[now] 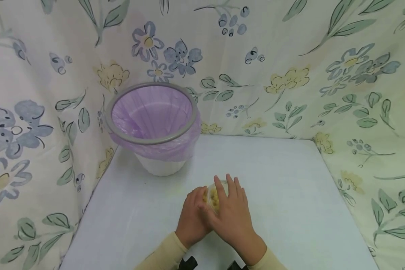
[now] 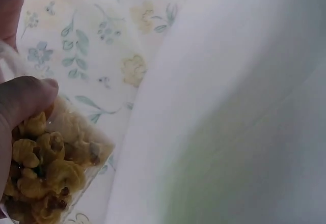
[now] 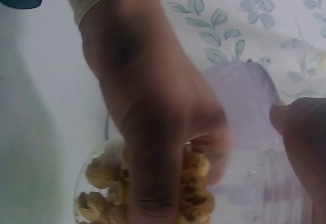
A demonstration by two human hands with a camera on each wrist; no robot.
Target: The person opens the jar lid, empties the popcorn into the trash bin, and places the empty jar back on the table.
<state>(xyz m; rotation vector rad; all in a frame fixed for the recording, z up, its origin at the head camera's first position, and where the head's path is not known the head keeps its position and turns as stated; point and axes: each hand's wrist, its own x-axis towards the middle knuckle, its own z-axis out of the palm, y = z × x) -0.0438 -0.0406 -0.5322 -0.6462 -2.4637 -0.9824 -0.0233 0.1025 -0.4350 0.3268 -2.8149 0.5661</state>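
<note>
A clear plastic jar [image 1: 214, 199] of yellow-brown popcorn is between the two hands, low over the white table. My left hand [image 1: 193, 216] grips its popcorn-filled part, with the thumb [image 2: 28, 99] across the clear wall. In the right wrist view the left hand's fingers cover much of the popcorn [image 3: 196, 198]. Over the jar's other end lies my right hand [image 1: 234, 215], its fingers spread and fairly straight. The right thumb [image 3: 305, 142] shows beside the jar's clear end part. Whether a lid is on that end is hard to tell.
A white bin [image 1: 162, 165] with a grey rim and purple liner [image 1: 152, 112] stands at the table's back left. The white table [image 1: 283, 195] meets a floral cloth [image 1: 243, 71] at the back and both sides. Dark wrist straps [image 1: 188, 263] show near the sleeves.
</note>
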